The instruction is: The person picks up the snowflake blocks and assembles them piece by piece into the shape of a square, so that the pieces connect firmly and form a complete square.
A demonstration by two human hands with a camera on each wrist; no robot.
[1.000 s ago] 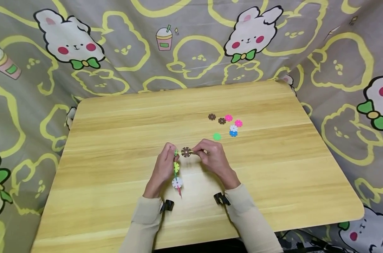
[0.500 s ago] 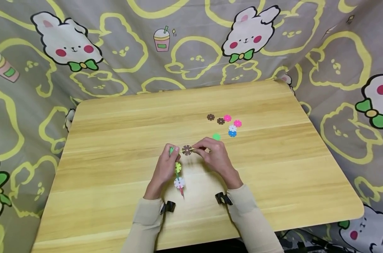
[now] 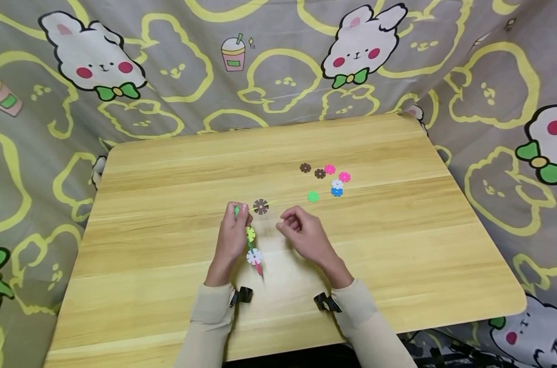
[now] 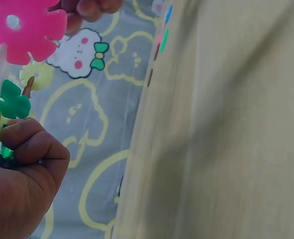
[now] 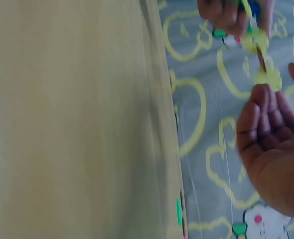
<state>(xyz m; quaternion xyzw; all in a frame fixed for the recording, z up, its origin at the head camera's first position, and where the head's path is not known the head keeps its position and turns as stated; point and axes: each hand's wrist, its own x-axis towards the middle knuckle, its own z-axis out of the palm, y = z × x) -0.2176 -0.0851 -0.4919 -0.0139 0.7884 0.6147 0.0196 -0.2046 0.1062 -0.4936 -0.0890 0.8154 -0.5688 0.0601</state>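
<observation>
A chain of interlocked notched plastic discs is pinched in my left hand [image 3: 232,237]. From the grip, a brown disc [image 3: 261,206] sticks out to the right with a yellow disc [image 3: 271,202] at its far side. Toward me hang a yellow-green disc [image 3: 251,234], a white disc [image 3: 254,256] and a red-pink end disc [image 3: 258,269]. The left wrist view shows a large pink disc [image 4: 32,27] and a green disc [image 4: 12,102] of the chain. My right hand [image 3: 306,235] is apart from the chain, fingers loosely bent, thumb away, holding nothing.
Loose discs lie on the wooden table [image 3: 168,194] beyond my right hand: a green one [image 3: 312,197], a blue one [image 3: 337,192], a white one [image 3: 337,183], two pink [image 3: 345,177] and two brown [image 3: 305,167]. A patterned curtain [image 3: 283,61] surrounds the table.
My right hand has let go of the yellow disc at the chain's end and drawn slightly back. My left hand has shifted a little left and away from me with the chain.
</observation>
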